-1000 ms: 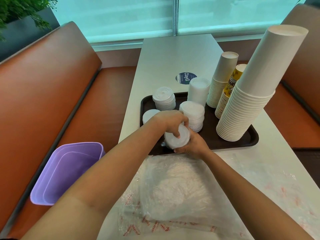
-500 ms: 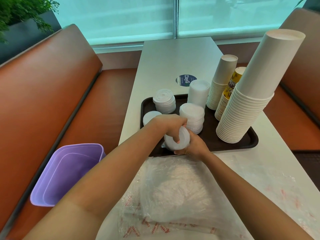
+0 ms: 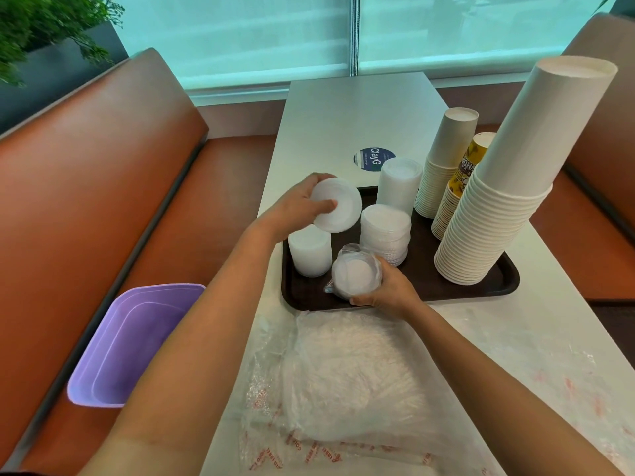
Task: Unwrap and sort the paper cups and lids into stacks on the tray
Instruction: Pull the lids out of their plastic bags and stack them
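- Since the frame half a second back, our left hand [image 3: 302, 204] has lifted away from the right and risen over the tray's far-left corner with a lid [image 3: 338, 206] in it; the right has stayed at the near edge.
- On the seat left of the table, a purple bin [image 3: 134, 341] stands open, we judge for the wrappers.
- The left hand pinches the lid, thumb across its face and fingers curled behind; the disc is tipped up on edge with its flat face turned toward us, and it hangs above the short lid stack [image 3: 310, 252] at the tray's left edge, probably to be dropped there.
- Our right hand [image 3: 388, 290] grips the wrapped lid bundle [image 3: 355, 274] at the near edge of the tray [image 3: 481, 293], fingers curled round it; its open end faces up and toward us, its long axis leaning away, so the next lid can be drawn out.
- Further lid stacks [image 3: 386, 231] stand upright mid-tray; the cup stacks [image 3: 508, 201] fill the right side, rims down, leaning right.
- A crumpled plastic bag [image 3: 343, 383] lies at the table's near edge.
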A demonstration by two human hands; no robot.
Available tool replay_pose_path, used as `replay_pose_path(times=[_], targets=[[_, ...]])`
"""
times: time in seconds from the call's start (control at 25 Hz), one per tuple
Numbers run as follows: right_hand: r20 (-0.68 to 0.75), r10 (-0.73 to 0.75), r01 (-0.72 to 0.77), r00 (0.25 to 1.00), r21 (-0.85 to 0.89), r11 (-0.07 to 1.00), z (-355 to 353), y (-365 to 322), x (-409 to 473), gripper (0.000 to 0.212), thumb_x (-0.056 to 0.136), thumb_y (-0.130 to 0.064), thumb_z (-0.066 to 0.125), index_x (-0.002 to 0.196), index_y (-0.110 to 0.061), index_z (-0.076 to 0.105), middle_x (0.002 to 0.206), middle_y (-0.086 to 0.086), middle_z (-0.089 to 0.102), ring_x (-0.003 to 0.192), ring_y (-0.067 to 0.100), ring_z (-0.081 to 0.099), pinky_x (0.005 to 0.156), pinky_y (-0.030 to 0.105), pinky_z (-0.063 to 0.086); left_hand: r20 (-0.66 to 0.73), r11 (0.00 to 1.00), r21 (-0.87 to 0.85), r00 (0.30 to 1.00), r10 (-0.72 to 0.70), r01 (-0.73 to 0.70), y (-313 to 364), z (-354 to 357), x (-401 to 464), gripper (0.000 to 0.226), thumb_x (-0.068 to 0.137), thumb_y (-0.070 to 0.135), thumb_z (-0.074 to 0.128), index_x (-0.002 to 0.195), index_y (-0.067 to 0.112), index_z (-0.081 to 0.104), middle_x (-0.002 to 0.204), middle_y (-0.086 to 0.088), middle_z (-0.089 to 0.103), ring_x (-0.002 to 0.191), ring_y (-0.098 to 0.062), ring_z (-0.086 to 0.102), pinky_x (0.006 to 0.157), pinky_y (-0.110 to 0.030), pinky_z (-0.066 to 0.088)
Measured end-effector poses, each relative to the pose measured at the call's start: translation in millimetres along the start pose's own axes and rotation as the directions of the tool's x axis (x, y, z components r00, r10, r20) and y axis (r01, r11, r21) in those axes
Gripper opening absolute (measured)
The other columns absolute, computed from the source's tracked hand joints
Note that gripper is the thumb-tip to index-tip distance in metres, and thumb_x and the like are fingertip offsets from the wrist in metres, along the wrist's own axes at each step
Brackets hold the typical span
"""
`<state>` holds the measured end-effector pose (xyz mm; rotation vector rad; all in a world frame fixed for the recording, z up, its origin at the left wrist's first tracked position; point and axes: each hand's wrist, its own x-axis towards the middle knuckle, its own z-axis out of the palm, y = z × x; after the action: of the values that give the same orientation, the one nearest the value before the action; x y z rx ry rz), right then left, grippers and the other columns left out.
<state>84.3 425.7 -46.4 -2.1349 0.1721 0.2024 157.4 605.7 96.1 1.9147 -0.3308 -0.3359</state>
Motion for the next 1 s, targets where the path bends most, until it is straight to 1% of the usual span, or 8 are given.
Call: replay_pose_path(times=[0.2, 0.32, 0.4, 0.48, 0.56, 0.64, 0.8, 1.0], targets=[[-0.004, -0.005, 0.005, 1.0, -0.01, 1.0, 0, 0, 2, 0.096, 0.053, -0.031, 0.09, 0.137, -0.03, 0.043, 0.135, -0.003, 0.052, 0.126, 0.02, 0.046, 0.106, 0.04, 0.039, -0.03, 0.984, -0.164, 0.997, -0.076, 0.07, -15, -9, -2, 0.041, 0.092, 0.003, 0.055, 0.122, 0.029, 0.047, 0.117, -0.001, 0.051, 0.103, -0.02, 0.051, 0.085, -0.04, 0.051], [-0.014, -0.001, 0.001, 1.0, -0.009, 1.0, 1, -1, 2, 0.096, 0.052, -0.031, 0.09, 0.136, -0.029, 0.044, 0.135, -0.003, 0.052, 0.125, 0.02, 0.046, 0.106, 0.041, 0.039, -0.159, 0.988, -0.137, 0.983, -0.086, 0.064, -22, -11, 2, 0.045, 0.092, 0.0, 0.048, 0.127, 0.029, 0.045, 0.117, 0.0, 0.047, 0.102, -0.02, 0.049, 0.083, -0.036, 0.048], [-0.019, -0.004, 0.003, 1.0, -0.012, 1.0, 1, -1, 2, 0.096, 0.052, -0.03, 0.09, 0.136, -0.029, 0.044, 0.135, -0.003, 0.052, 0.126, 0.02, 0.046, 0.106, 0.041, 0.039, -0.305, 0.997, 0.08, 0.951, 0.046, -0.023, -29, -11, 3, 0.052, 0.089, -0.002, 0.048, 0.135, 0.021, 0.042, 0.12, 0.001, 0.046, 0.108, -0.017, 0.046, 0.093, -0.028, 0.041], [-0.012, -0.001, 0.001, 1.0, -0.012, 1.0, 1, -1, 2, 0.096, 0.053, -0.03, 0.09, 0.137, -0.028, 0.043, 0.136, -0.003, 0.052, 0.126, 0.02, 0.046, 0.107, 0.04, 0.038, -0.376, 0.925, 0.368, 0.895, 0.241, -0.094, -39, -9, 1, 0.049, 0.088, -0.004, 0.049, 0.134, 0.012, 0.046, 0.122, 0.001, 0.048, 0.112, -0.015, 0.044, 0.099, -0.019, 0.031], [-0.012, 0.002, -0.002, 1.0, -0.014, 1.0, 2, 0, 3, 0.097, 0.053, -0.031, 0.09, 0.137, -0.028, 0.043, 0.136, -0.003, 0.052, 0.126, 0.02, 0.045, 0.107, 0.041, 0.039, -0.36, 0.833, 0.525, 0.842, 0.403, -0.174, -50, -6, -4, 0.044, 0.084, -0.01, 0.049, 0.123, 0.007, 0.055, 0.12, -0.008, 0.055, 0.112, -0.024, 0.047, 0.098, -0.02, 0.032], [-0.019, 0.009, -0.009, 1.0, -0.01, 1.0, 1, 0, 2, 0.097, 0.052, -0.031, 0.09, 0.137, -0.029, 0.043, 0.136, -0.003, 0.052, 0.126, 0.021, 0.046, 0.106, 0.041, 0.039, -0.306, 0.784, 0.577, 0.83, 0.467, -0.228, -63, -4, -7, 0.048, 0.075, -0.018, 0.046, 0.113, 0.007, 0.062, 0.113, -0.012, 0.059, 0.109, -0.03, 0.05, 0.095, -0.019, 0.033], [-0.014, 0.015, -0.015, 1.0, -0.02, 1.0, 2, 0, 3, 0.098, 0.053, -0.032, 0.089, 0.138, -0.028, 0.041, 0.136, -0.003, 0.051, 0.125, 0.021, 0.046, 0.105, 0.041, 0.04, -0.206, 0.816, 0.555, 0.923, 0.324, -0.163, -81, 2, -16, 0.054, 0.071, -0.015, 0.044, 0.114, 0.011, 0.064, 0.12, -0.009, 0.057, 0.117, -0.027, 0.048, 0.101, -0.028, 0.037], [-0.01, 0.027, -0.027, 1.0, -0.021, 0.999, 2, 0, 4, 0.098, 0.054, -0.033, 0.089, 0.138, -0.028, 0.041, 0.137, -0.003, 0.051, 0.126, 0.021, 0.046, 0.105, 0.041, 0.04, -0.11, 0.806, 0.576, 0.965, 0.239, -0.134, -87, 1, -24, 0.044, 0.075, 0.015, 0.066, 0.118, 0.016, 0.06, 0.127, -0.005, 0.053, 0.122, -0.022, 0.045, 0.103, -0.027, 0.034]])
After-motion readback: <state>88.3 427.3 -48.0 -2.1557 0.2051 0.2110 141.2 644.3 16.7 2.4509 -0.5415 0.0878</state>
